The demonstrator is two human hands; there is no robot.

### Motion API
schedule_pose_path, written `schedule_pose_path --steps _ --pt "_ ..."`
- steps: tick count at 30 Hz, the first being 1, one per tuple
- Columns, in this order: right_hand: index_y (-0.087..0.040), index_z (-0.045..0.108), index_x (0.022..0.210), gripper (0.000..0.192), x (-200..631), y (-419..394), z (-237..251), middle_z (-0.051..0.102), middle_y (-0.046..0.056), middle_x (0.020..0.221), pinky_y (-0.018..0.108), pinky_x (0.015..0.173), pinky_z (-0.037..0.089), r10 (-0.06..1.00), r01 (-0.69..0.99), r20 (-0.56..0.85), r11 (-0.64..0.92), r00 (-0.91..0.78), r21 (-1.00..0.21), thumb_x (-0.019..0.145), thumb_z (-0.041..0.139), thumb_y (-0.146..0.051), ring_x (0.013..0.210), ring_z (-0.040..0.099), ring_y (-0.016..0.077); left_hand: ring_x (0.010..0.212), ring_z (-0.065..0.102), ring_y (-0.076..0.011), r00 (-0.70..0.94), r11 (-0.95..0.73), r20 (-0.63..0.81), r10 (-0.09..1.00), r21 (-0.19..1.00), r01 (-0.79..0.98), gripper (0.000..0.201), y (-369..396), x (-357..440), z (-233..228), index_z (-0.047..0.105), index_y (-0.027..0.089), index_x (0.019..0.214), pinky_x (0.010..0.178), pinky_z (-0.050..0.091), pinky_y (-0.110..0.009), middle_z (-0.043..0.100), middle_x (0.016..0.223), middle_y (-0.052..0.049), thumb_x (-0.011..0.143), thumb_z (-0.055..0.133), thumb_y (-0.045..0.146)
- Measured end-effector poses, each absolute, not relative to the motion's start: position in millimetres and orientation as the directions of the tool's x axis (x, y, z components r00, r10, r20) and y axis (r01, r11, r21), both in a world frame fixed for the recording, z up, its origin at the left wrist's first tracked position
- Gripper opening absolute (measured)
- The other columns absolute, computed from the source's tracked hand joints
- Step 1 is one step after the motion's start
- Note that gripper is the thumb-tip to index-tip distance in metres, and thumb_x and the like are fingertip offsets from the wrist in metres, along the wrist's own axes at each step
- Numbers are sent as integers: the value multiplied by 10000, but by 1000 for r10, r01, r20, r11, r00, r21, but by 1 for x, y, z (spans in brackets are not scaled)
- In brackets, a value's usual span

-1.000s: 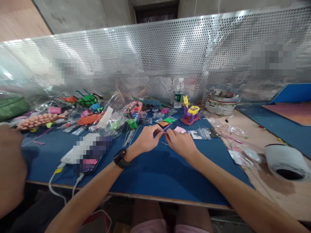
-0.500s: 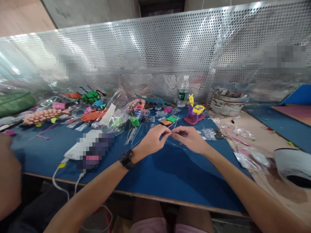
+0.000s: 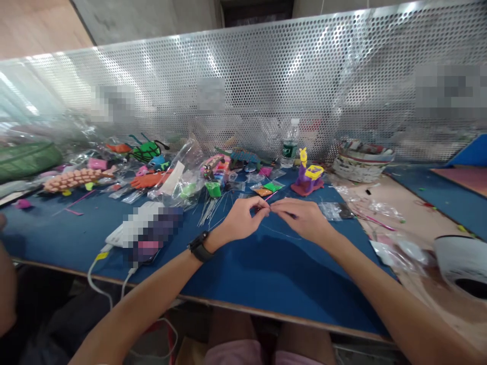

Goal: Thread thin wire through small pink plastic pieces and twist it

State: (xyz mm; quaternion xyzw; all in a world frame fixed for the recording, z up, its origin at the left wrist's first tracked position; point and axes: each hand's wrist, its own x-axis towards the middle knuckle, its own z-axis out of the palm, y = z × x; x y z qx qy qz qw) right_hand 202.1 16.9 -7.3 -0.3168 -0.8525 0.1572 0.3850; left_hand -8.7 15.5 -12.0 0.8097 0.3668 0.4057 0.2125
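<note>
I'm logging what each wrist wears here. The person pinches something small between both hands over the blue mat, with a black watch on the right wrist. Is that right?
Not quite. The head view shows the black watch on the left wrist, not the right. The rest holds: the left hand and right hand meet fingertip to fingertip over the blue mat, pinching something too small to identify.

Water bottle (image 3: 289, 142) beside purple toy (image 3: 308, 178)

What the left hand (image 3: 241, 220) and right hand (image 3: 302, 218) pinch between them is too small to tell. At nine o'clock, another person's arm (image 3: 5, 299) is cut off by the edge. The phone (image 3: 152, 233) is blurred out.
</note>
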Motion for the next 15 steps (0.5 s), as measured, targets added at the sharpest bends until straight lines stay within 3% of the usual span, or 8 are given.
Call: schedule_pose_path --steps 2,5,7,9,11,15 --pt "-259 754 1004 272 208 16 -5 754 65 1096 419 945 566 565 401 533 824 -630 -399 978 487 -300 1035 700 235 688 676 -149 428 -572 419 801 746 341 135 18 -9 -14 672 157 813 648 538 -259 734 765 -42 888 578 217" --pt "-264 738 1088 283 211 15 -3 728 59 1190 407 949 574 533 394 480 843 -697 -366 971 481 -256 1108 678 229 671 682 -145 432 -542 395 811 785 299 120 23 -9 -17 662 150 795 636 542 -253 736 755 -44 871 584 200" --pt "-264 746 1073 276 209 17 -4 739 59 1158 374 863 602 608 415 486 790 -628 -452 957 496 -259 1040 703 223 710 689 -150 400 -588 450 798 726 357 102 24 -10 -18 667 157 829 673 543 -260 739 786 -39 880 584 187" --pt "-245 748 1064 251 206 20 -4 765 61 1016 315 681 609 736 410 424 658 -528 -631 932 546 -311 801 735 192 751 686 -154 376 -662 544 750 604 445 93 23 -11 -18 672 172 876 717 538 -273 737 826 -35 902 585 192" --pt "-202 746 1021 273 205 23 -3 757 54 862 266 531 562 830 339 302 485 -469 -806 897 599 -396 581 681 143 784 678 -159 374 -727 640 671 467 504 91 23 -13 -17 672 184 916 750 533 -285 729 864 -39 925 584 209" --pt "-160 716 824 362 205 23 2 703 39 723 221 469 518 877 208 156 275 -454 -938 849 642 -514 505 596 96 869 669 -168 429 -816 738 521 284 503 106 22 -14 -17 653 187 945 817 530 -306 715 903 -52 962 553 217"
